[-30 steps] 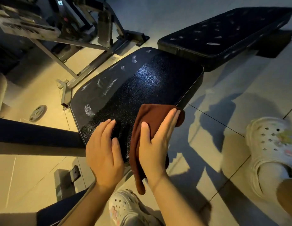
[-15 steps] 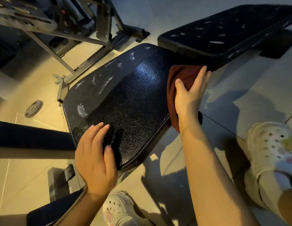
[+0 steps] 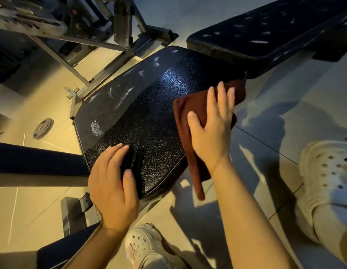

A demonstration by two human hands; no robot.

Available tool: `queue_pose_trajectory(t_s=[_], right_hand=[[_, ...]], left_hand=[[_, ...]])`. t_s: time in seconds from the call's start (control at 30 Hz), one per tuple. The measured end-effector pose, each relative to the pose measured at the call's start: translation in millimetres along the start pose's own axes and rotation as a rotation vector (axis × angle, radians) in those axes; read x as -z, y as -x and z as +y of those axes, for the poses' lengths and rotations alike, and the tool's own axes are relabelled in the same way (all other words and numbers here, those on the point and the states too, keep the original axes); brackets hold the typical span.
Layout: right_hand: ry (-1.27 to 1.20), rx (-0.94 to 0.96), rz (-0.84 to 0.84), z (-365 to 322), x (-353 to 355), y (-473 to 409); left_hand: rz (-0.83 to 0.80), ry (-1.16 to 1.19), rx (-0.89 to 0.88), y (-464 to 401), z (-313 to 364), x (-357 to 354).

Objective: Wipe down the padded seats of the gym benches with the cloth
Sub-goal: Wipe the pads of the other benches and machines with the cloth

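Back toward the near edge comes the right hand (image 3: 211, 131), fingers spread flat on the cloth (image 3: 190, 121); left hand (image 3: 112, 183) presses the bench (image 3: 145, 117), fingers together

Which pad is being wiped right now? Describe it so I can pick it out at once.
Start from the grey metal frame at upper left; just in front of it lies the near seat pad, wide, black and pebbled. Unlike the long bench pad behind, it has the brown cloth under the right hand and the left hand resting on it.
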State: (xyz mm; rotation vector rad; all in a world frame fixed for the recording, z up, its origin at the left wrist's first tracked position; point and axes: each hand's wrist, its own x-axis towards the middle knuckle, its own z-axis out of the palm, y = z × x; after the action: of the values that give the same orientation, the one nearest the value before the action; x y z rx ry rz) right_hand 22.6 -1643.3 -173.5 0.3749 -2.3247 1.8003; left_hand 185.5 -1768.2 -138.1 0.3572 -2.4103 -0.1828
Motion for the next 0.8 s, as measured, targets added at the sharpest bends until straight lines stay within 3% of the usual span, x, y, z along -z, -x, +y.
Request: queue_pose_trajectory(t_s=[0.1,0.17,0.3,0.4,0.53,0.63,0.8], right_hand=[[0.2,-0.052,-0.066,22.1,22.6,-60.3],[0.195,-0.085,-0.072,29.0,28.7,-80.2],[0.112,-0.077,0.017,25.0,16.9,-56.3],[0.123,0.005,-0.008,8.2,8.9,-14.7],[0.313,0.118,-0.142,-28.0,-2.7,50.4],[0.479,0.286,-0.295,-60.5,-17.5,91.3],[0.593,0.457,-0.5,-64.0,-15.9,75.8]], left_hand=[[0.001,-0.001,-0.012,1.3,-0.8,-0.7],[0.012,0.005,-0.014,1.5,-2.0,-0.4],[0.017,0.005,-0.04,0.0,-2.7,-1.6],[0.013,0.0,-0.031,-1.2,-4.1,-1.8],[-0.026,-0.003,-0.003,-2.0,-2.9,1.8],[-0.096,0.165,-0.008,-3.1,-9.0,11.8],[0.055,0.17,0.137,12.5,-30.8,54.0]])
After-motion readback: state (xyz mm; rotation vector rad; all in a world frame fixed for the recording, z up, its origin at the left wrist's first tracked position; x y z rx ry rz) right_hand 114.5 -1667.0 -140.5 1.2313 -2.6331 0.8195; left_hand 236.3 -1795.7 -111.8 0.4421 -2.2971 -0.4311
